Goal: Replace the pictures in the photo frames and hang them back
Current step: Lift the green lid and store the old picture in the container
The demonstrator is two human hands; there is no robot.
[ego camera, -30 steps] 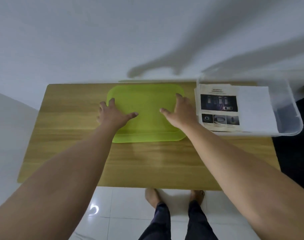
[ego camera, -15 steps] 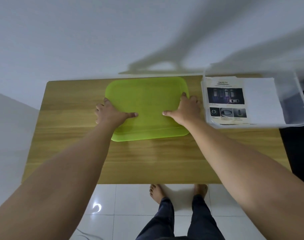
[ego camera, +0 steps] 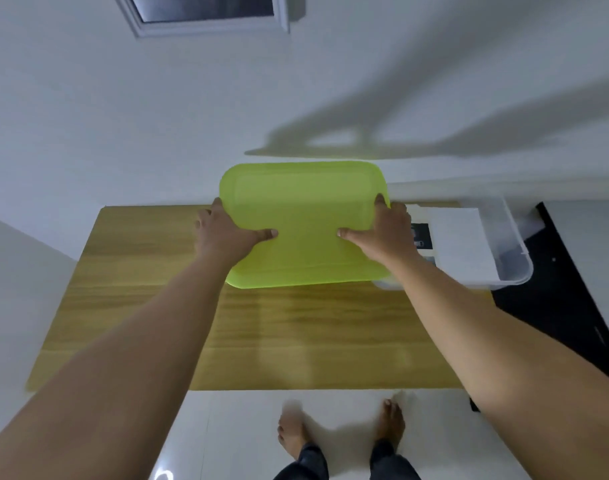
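Note:
A lime-green plastic lid [ego camera: 305, 209] is lifted off the wooden table [ego camera: 254, 330] and tilted up toward the wall. My left hand [ego camera: 223, 233] grips its left edge, thumb on top. My right hand [ego camera: 386, 233] grips its right edge the same way. To the right stands a clear plastic box [ego camera: 514, 251] holding white sheets [ego camera: 462, 247] and a printed picture page [ego camera: 421, 237], partly hidden behind my right hand. No photo frame is in view on the table.
The white wall is right behind the table. A window corner [ego camera: 209, 12] shows high on the wall. A dark object [ego camera: 573, 289] sits right of the box. My bare feet [ego camera: 292, 434] stand on white floor tiles at the table's front edge.
Both hands have closed on the green lid's sides and lifted it off the table toward the wall. The view has tilted upward, bringing the window into sight.

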